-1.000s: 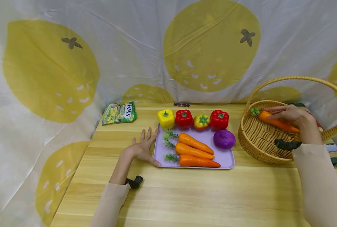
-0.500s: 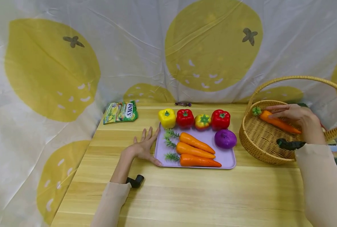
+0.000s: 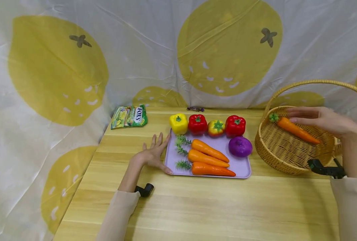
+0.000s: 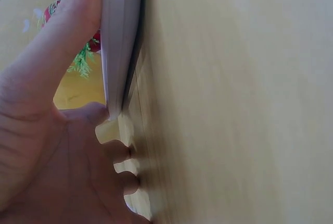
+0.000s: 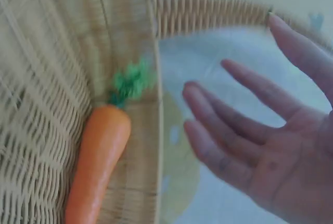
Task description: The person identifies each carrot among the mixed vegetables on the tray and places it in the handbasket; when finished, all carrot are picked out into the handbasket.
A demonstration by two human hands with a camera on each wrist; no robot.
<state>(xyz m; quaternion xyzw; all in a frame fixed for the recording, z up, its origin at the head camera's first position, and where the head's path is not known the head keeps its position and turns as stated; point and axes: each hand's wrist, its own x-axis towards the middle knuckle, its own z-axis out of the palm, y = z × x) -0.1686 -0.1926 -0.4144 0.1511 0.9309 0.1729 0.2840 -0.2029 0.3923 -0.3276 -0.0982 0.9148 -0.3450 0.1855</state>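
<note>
In the head view my left hand (image 3: 152, 155) lies at the left edge of the lilac tray (image 3: 241, 170), its fingers spread. The left wrist view shows the thumb along the tray wall (image 4: 118, 36) and a fingertip at its corner. My right hand (image 3: 323, 118) hovers over the right side of the wicker basket (image 3: 268, 155), fingers extended and holding nothing. One carrot (image 3: 299, 130) with a green top lies inside the basket; in the right wrist view the carrot (image 5: 99, 156) is apart from the hand. Three more carrots (image 3: 208, 157) lie side by side on the tray.
Along the tray's back sit a yellow pepper (image 3: 178, 124), a red pepper (image 3: 197, 124), a yellow-red fruit (image 3: 216, 128) and another red pepper (image 3: 235, 126). A purple onion (image 3: 240, 147) is at the right. Behind are a sweets bag (image 3: 129, 116) and a wrapped candy (image 3: 195, 109). The basket handle (image 3: 317, 81) arches high.
My right hand has let go of the carrot, leaving it in the basket, and has risen and moved right. The left hand stays at the tray; the head view has shifted slightly.
</note>
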